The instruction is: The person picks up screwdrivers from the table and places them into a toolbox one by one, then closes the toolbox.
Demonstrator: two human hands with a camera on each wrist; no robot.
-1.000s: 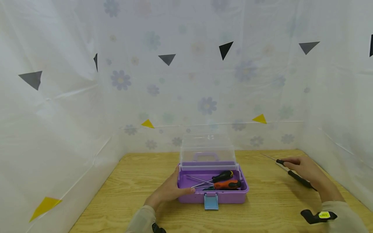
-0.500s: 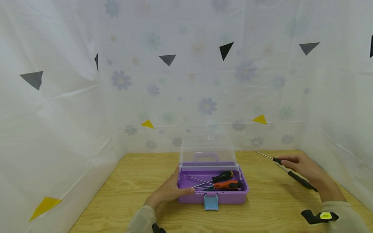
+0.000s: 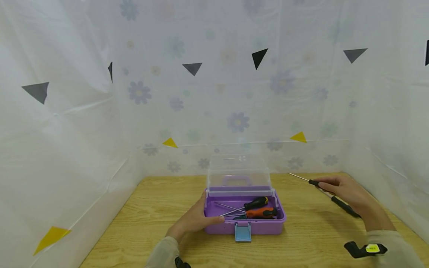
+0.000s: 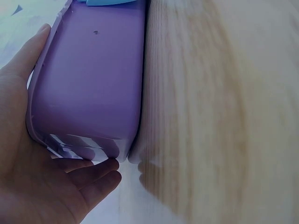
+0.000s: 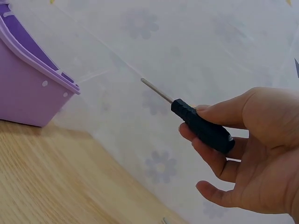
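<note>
Right hand: we pinch the thin black-handled screwdriver (image 3: pixel 312 182) between thumb and fingers of our right hand (image 3: pixel 348 192), raised off the wooden tabletop (image 3: pixel 311 234) near its far right corner.
Left hand: our left hand (image 3: pixel 194 219) cups the near left corner of the purple plastic toolbox (image 3: pixel 244 226), fingers relaxed against its wall.
Toolbox: mid-tabletop, clear lid (image 3: pixel 238 171) upright; orange-handled screwdriver (image 3: pixel 260 212) and others inside.
Tabletop: a second black screwdriver (image 3: pixel 343 206) lies under our right hand.

The right hand (image 3: pixel 348 191) has carried the slim black-handled screwdriver (image 3: pixel 310 182) leftward and slightly farther, lifting it, apparently clear of the wooden table (image 3: pixel 311 230) (its second black-handled screwdriver (image 3: pixel 342 205) lies uncovered a little more).
</note>
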